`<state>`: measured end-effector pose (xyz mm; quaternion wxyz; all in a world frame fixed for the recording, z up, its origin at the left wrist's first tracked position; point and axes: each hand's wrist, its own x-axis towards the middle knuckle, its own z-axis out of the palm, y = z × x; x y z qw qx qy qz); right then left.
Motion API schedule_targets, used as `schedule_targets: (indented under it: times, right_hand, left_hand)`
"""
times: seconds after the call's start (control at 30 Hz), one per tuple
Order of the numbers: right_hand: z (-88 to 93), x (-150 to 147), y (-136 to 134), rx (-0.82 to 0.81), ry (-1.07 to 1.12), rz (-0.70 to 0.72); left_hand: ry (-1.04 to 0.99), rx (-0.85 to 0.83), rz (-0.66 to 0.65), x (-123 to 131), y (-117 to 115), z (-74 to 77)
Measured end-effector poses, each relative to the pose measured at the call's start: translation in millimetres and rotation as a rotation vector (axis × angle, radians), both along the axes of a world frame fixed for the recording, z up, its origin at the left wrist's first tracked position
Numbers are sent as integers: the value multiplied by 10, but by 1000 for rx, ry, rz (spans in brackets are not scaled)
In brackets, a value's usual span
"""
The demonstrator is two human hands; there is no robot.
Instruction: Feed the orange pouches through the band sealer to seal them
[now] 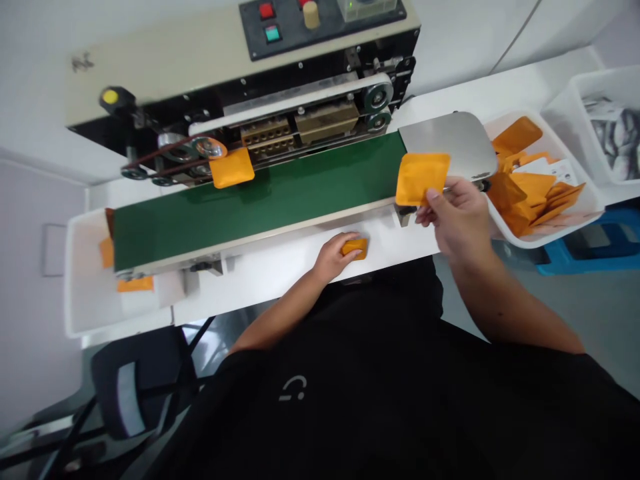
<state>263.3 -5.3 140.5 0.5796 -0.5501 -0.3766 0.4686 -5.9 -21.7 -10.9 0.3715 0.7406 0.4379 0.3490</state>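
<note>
1. Here, the right hand pinches a flat square orange pouch by its edge over the right end of the green conveyor belt.
2. The left hand is closed on a small orange packet on the white worktop, lower centre.
3. I'd judge the pouch wants laying flat, square to the beige sealing machine.
4. A second orange pouch sits at the sealer, upper left. The steel plate and the white tray of pouches crowd the right.

Pouch mostly hidden under L hand.
</note>
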Motion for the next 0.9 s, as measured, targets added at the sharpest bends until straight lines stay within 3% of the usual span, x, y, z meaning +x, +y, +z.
schedule_targets:
  times: [0.17, 0.33, 0.53, 0.9]
  right_hand:
    - [86, 288, 531, -50, -52, 47]
    - [83, 415, 832, -47, -100, 170]
    - [326, 240, 1039, -240, -97, 108]
    - [473, -108, 1306, -242, -151, 214]
  left_hand:
    - [30, 25, -9, 5, -5, -9]
    - [28, 35, -2, 0, -12, 1]
    - [39, 48, -11, -7, -5, 1]
    - [15, 87, -20, -7, -8, 7]
